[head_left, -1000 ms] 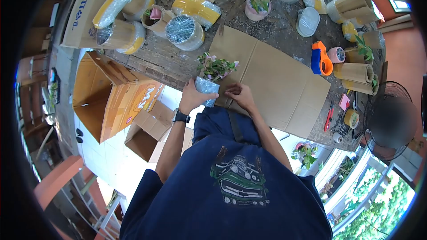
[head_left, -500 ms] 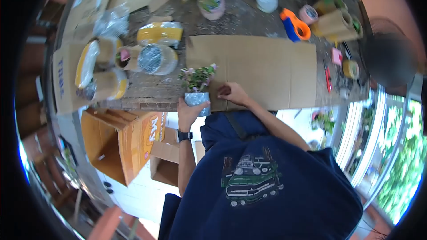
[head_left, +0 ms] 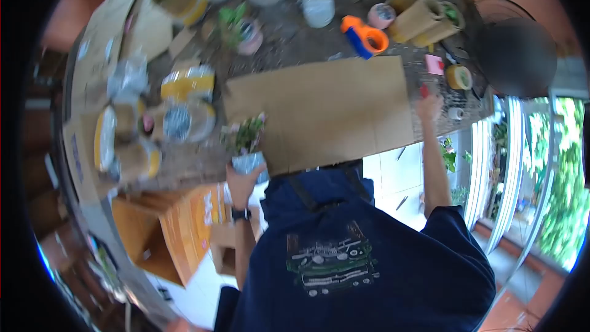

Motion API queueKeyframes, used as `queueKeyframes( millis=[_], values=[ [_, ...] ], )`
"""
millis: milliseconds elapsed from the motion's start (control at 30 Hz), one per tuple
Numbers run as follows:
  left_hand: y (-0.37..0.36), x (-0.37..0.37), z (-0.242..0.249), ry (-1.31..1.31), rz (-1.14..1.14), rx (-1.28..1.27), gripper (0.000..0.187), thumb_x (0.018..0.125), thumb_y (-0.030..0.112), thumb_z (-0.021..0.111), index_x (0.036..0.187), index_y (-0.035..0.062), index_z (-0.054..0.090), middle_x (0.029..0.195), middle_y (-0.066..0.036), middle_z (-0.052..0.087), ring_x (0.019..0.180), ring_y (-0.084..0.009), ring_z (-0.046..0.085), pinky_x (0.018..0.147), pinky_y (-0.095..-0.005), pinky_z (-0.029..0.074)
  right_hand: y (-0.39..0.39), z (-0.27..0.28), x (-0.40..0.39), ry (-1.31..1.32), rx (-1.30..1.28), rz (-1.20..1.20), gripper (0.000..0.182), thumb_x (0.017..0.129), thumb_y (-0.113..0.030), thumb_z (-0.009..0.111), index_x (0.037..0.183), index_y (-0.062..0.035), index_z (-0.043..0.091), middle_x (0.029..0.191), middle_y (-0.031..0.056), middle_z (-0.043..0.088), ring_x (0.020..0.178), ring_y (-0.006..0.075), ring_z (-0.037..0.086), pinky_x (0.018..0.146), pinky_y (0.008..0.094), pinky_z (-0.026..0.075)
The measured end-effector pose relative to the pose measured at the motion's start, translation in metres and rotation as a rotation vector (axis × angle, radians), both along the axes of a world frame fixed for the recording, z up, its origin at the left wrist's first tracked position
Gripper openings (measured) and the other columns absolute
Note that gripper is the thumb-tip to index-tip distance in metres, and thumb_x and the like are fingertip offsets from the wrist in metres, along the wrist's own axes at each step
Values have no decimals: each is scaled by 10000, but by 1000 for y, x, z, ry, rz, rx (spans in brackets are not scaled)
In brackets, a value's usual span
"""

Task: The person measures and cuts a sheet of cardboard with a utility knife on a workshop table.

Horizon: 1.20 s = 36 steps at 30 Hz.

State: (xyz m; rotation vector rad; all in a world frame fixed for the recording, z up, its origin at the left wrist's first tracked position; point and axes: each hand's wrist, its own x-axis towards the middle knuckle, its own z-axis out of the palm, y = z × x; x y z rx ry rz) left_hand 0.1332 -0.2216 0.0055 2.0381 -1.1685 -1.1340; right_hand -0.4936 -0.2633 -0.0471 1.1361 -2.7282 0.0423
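Near the table's front edge, my left hand [head_left: 240, 183] is wrapped round the plastic-covered base of a small potted plant [head_left: 248, 163], whose green leaves and pinkish flowers stand above it. A flat cardboard sheet [head_left: 332, 107] lies to the right of the plant. Beyond the sheet's right edge, my right hand [head_left: 429, 107] is over the red tool [head_left: 424, 91], which shows just past the fingers. The fingers are blurred, and whether they are closed on the tool cannot be made out.
An orange and blue tape dispenser [head_left: 367, 38], a pink note pad [head_left: 434, 64] and a tape roll [head_left: 459, 77] lie at the right. Wrapped cardboard tubes [head_left: 138, 158] stand at the left. Below the table edge is an orange box [head_left: 178, 227]. A dark round object [head_left: 516, 55] is at the far right.
My right hand has moved from beside the plant to the red tool at the right. My left hand still holds the plant. The view has shifted and tilted.
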Motion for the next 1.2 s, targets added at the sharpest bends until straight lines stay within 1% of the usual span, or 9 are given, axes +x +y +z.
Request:
queueKeyframes(
  millis=[100, 233, 400, 500, 567, 633, 733, 833, 1200],
  values=[
    [0, -2, 10, -47, -7, -6, 1006, 567, 438, 933, 1286, -101, 482, 1165, -283, 645, 1098, -382, 648, 930, -418, 516, 13, 0, -20, -173, 129, 62, 408, 840, -315, 675, 1119, -20, 649, 978, 267, 696, 936, 460, 679, 808, 567, 534],
    [1, -2, 14, -115, 20, 89, 1072, 525, 493, 918, 1303, -98, 478, 1215, -303, 612, 1144, -414, 615, 968, -447, 500, 26, -12, -22, -44, 71, 133, 339, 929, -259, 625, 1148, -1, 630, 1152, 259, 604, 1120, 427, 559, 939, 520, 460],
    [-4, -2, 14, -197, -5, 141, 1124, 506, 512, 903, 1335, -106, 462, 1238, -310, 592, 1161, -429, 590, 993, -450, 486, 17, -10, 9, 33, -87, -35, 339, 892, -94, 651, 1193, 10, 533, 1091, 248, 580, 1036, 394, 586, 881, 514, 477],
    [-1, -3, 13, -159, 13, 86, 1118, 501, 499, 904, 1332, -106, 465, 1234, -313, 591, 1160, -429, 585, 990, -447, 487, 11, 4, 55, -176, -399, 26, 267, 929, -36, 581, 1177, 23, 505, 1094, 225, 587, 938, 359, 623, 806, 476, 502],
    [3, -6, 17, -127, 31, 114, 1108, 499, 489, 904, 1327, -102, 464, 1214, -305, 596, 1162, -428, 581, 987, -448, 487, -1, 33, 114, -732, -501, 232, 258, 960, -8, 510, 1217, 15, 499, 1080, 200, 600, 926, 345, 650, 765, 445, 515],
    [0, -4, 19, -123, 46, 117, 1103, 499, 486, 903, 1325, -98, 464, 1203, -300, 598, 1158, -429, 582, 985, -450, 488, -20, 26, 163, -984, -311, 438, 363, 981, -45, 487, 1341, 1, 467, 1086, 181, 633, 958, 310, 675, 782, 426, 521],
    [-2, -4, 19, -179, 37, 114, 1112, 492, 494, 903, 1330, -88, 461, 1201, -306, 594, 1152, -436, 585, 989, -457, 487, -63, 64, 266, -655, -189, 1214, 589, 916, -44, 547, 1479, -143, 405, 1105, 206, 666, 866, 350, 695, 740, 466, 541],
    [-6, -2, 19, -166, 35, 124, 1118, 491, 492, 904, 1335, -89, 458, 1213, -317, 589, 1148, -444, 584, 987, -460, 487, -107, 106, 346, -553, 318, 1415, 714, 855, -55, 562, 1507, -284, 382, 1052, 221, 679, 826, 420, 680, 716, 534, 538],
    [-2, -5, 29, -141, 92, 206, 1158, 485, 495, 905, 1375, -91, 453, 1268, -289, 571, 1178, -415, 587, 992, -451, 490, -164, 90, 436, -210, 532, 1754, 674, 892, -138, 577, 1524, -264, 378, 873, 171, 682, 757, 374, 693, 662, 469, 556]
  ],
)
